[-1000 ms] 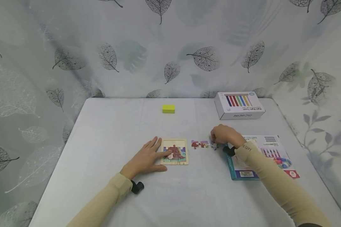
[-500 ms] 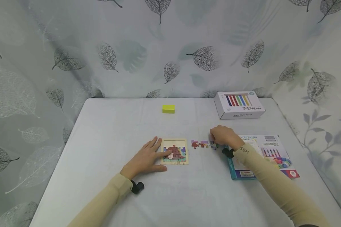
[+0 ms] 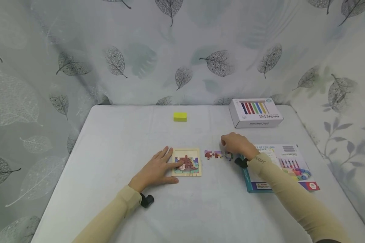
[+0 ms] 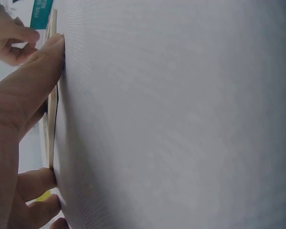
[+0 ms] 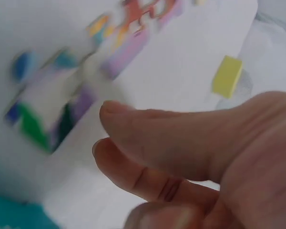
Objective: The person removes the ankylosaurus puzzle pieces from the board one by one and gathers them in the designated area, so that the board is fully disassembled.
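My left hand (image 3: 156, 168) lies with spread fingers at the left side of a wooden jigsaw puzzle board (image 3: 186, 151), one finger reaching over its dinosaur picture. In the left wrist view, the thumb (image 4: 35, 78) rests by the board's edge (image 4: 52, 138). Loose puzzle pieces (image 3: 208, 154) lie in a row to the board's right. Just above the row's right end hovers my right hand (image 3: 237, 143), fingers loosely bent. The right wrist view shows thumb and forefinger (image 5: 126, 162) apart with nothing between them, near a blurred purple-and-green piece (image 5: 35, 129).
At the back of the white table (image 3: 134, 135) sits a yellow block (image 3: 180, 117). A white box (image 3: 255, 118) with colored rods pictured on it stands back right. Under the right forearm lies a flat printed box (image 3: 292, 158) with a teal side.
My right hand has shifted slightly left and away from the body, uncovering more of the right-end piece. The left hand and the board have stayed put.
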The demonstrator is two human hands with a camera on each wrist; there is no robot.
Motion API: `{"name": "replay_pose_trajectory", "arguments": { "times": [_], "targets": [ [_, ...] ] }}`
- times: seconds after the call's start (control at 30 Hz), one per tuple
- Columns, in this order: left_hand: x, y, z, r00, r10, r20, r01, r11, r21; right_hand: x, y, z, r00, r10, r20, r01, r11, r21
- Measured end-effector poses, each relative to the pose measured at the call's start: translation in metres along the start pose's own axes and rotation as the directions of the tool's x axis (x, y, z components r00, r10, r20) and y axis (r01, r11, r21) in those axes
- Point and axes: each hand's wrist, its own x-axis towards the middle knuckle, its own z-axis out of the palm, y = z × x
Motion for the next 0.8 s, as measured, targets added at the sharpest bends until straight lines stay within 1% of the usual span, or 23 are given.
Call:
{"name": "replay_pose_trajectory", "arguments": {
  "times": [0.13, 0.3, 0.5, 0.6, 0.7, 0.8],
  "targets": [
    [-0.002, 0.000, 0.001, 1.000, -0.008, 0.006, 0.008, 1.000, -0.002, 0.003, -0.019, -0.001, 1.000, -0.011, 0.017, 0.010, 1.000, 0.009],
    [-0.003, -0.001, 0.001, 1.000, 0.001, -0.003, -0.001, 1.000, -0.002, 0.004, -0.046, -0.001, 0.998, -0.066, 0.017, 0.066, 0.998, 0.010],
    [-0.003, -0.001, 0.001, 1.000, 0.003, 0.000, -0.003, 1.000, -0.010, 0.005, -0.074, 0.001, 0.993, -0.117, 0.016, 0.116, 0.992, 0.047],
    [-0.003, -0.001, 0.000, 1.000, 0.003, 0.002, -0.003, 1.000, -0.016, 0.007, -0.085, 0.005, 0.990, -0.140, 0.025, 0.138, 0.989, 0.055],
    [-0.002, -0.001, 0.000, 1.000, 0.008, 0.001, -0.008, 1.000, -0.017, 0.010, -0.095, 0.008, 0.985, -0.170, 0.027, 0.169, 0.985, 0.038],
    [-0.001, -0.002, 0.000, 1.000, 0.016, 0.000, -0.016, 1.000, -0.001, 0.013, -0.102, 0.011, 0.978, -0.206, 0.026, 0.205, 0.979, 0.017]
  ]
}}
